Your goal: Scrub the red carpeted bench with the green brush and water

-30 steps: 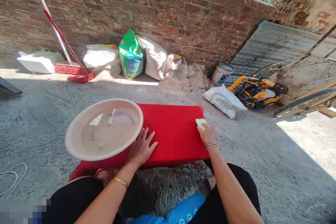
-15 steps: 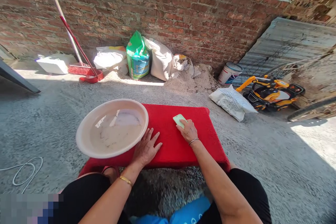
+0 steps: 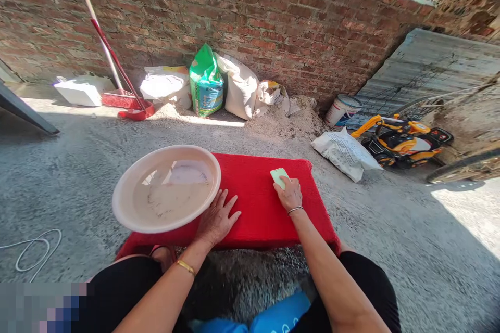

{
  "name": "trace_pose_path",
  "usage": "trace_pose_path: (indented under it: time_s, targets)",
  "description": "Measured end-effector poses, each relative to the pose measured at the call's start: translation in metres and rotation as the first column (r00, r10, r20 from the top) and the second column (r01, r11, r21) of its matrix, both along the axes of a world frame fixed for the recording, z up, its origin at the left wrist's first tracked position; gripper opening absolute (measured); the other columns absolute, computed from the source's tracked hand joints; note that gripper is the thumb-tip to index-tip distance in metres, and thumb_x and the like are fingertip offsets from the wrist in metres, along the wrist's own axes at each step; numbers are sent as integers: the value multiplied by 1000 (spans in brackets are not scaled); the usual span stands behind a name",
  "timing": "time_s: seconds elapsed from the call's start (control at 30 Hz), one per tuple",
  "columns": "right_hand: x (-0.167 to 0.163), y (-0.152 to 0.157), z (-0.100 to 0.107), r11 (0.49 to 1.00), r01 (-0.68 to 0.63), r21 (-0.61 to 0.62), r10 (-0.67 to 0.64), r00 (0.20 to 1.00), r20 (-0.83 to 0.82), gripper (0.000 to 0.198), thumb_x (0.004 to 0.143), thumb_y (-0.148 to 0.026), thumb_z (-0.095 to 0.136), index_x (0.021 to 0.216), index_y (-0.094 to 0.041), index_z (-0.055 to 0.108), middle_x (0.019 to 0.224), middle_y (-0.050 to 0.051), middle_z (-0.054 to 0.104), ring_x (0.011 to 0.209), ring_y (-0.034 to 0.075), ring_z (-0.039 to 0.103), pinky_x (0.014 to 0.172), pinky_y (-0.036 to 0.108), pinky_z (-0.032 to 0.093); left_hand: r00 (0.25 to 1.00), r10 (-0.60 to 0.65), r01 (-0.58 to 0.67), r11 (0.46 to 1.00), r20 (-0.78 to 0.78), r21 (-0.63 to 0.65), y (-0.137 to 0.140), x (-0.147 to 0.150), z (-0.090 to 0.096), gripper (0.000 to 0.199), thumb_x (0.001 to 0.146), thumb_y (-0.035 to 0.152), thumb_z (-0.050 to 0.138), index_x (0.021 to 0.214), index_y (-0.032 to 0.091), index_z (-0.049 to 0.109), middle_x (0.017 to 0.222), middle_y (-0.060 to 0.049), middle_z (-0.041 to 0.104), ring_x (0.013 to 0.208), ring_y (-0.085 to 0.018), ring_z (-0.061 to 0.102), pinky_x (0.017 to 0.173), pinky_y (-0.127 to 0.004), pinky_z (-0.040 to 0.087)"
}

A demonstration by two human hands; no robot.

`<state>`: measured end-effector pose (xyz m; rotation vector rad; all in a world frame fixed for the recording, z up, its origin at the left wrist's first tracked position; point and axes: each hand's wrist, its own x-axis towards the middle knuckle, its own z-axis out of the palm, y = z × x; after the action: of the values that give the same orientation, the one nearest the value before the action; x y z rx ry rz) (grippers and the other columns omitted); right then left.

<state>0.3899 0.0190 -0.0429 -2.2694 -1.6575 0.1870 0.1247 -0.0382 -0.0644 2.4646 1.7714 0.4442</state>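
A red cloth (image 3: 250, 208) with a towel-like surface covers a low table or bench between my knees. My right hand (image 3: 289, 193) grips a pale green, rounded oblong scrub brush (image 3: 279, 174) with a small hole near its far end, pressed flat on the cloth's right half; its underside is hidden. My left hand (image 3: 215, 219) lies flat on the cloth with fingers spread, its fingertips close to the rim of a pale pink basin (image 3: 121, 214). Clear water with dark specks at the bottom stands in the basin, which sits on the cloth's left end and overhangs it.
Along the brick wall (image 3: 281, 15) stand a broom and red dustpan (image 3: 136, 112), a green sack (image 3: 207, 88), white sacks (image 3: 239, 91), a sand heap and a bucket (image 3: 342, 111). A toy excavator (image 3: 406, 140) is at right. A pale cable (image 3: 42, 250) lies at left.
My right hand has slid the scrub brush a little to the right over the red cloth. My left hand has stayed in place beside the basin.
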Motion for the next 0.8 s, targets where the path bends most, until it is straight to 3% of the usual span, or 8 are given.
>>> trace_pose_path:
  time_s: [0.1, 0.2, 0.4, 0.5, 0.6, 0.7, 0.8]
  targets:
    - [-24, 13, -2, 994, -111, -2, 111, 993, 35, 43, 87, -44, 59, 127, -28, 63, 118, 10, 53, 107, 23, 52, 93, 32, 39, 1000, -6, 6, 1000, -9, -6, 1, 0, 1, 50, 90, 43, 56, 136, 24, 58, 149, -13, 47, 140, -33, 40, 114, -48, 35]
    - [-3, 17, 1, 993, -98, -62, 101, 994, 44, 44, 89, -46, 56, 130, -30, 61, 117, 10, 54, 106, 23, 54, 93, 32, 39, 1000, -4, 4, 1000, -6, -11, 1, 0, 0, 50, 90, 43, 57, 136, 25, 58, 149, -13, 46, 140, -32, 39, 114, -48, 34]
    - [92, -2, 6, 976, 189, -107, -181, 980, 77, 50, 91, -48, 49, 135, -26, 57, 115, 13, 57, 109, 27, 55, 92, 38, 41, 1000, 2, -2, 1000, 27, -13, 0, 1, -2, 49, 90, 44, 56, 136, 25, 58, 151, -12, 45, 141, -31, 38, 115, -48, 33]
    - [106, -5, 7, 936, 336, -105, -334, 942, 41, 52, 90, -51, 49, 134, -24, 58, 116, 15, 57, 113, 29, 54, 91, 39, 41, 1000, 4, -4, 1000, 9, -18, 0, 1, -1, 50, 90, 44, 56, 136, 25, 58, 150, -13, 45, 140, -31, 39, 115, -47, 34]
    - [79, 4, 3, 955, 293, -51, -295, 955, -27, 53, 88, -50, 52, 133, -23, 59, 117, 15, 57, 112, 28, 54, 91, 37, 41, 1000, 3, -3, 1000, -7, -15, 0, 1, 0, 50, 90, 44, 56, 136, 26, 57, 150, -13, 46, 140, -31, 39, 114, -48, 34]
    - [27, 19, -4, 993, 115, 31, -113, 992, -55, 51, 85, -46, 58, 130, -22, 62, 115, 14, 57, 110, 26, 53, 93, 35, 41, 1000, -7, 7, 1000, -10, -8, 1, 0, -1, 50, 90, 44, 56, 136, 25, 58, 150, -14, 46, 140, -31, 39, 114, -48, 34]
    - [-11, 33, -7, 998, -55, 37, 56, 997, -44, 49, 83, -44, 61, 128, -26, 63, 116, 12, 55, 109, 25, 54, 95, 34, 40, 1000, -8, 8, 1000, -8, 0, 1, 0, -2, 49, 90, 43, 56, 136, 25, 58, 149, -14, 46, 140, -32, 40, 114, -48, 35]
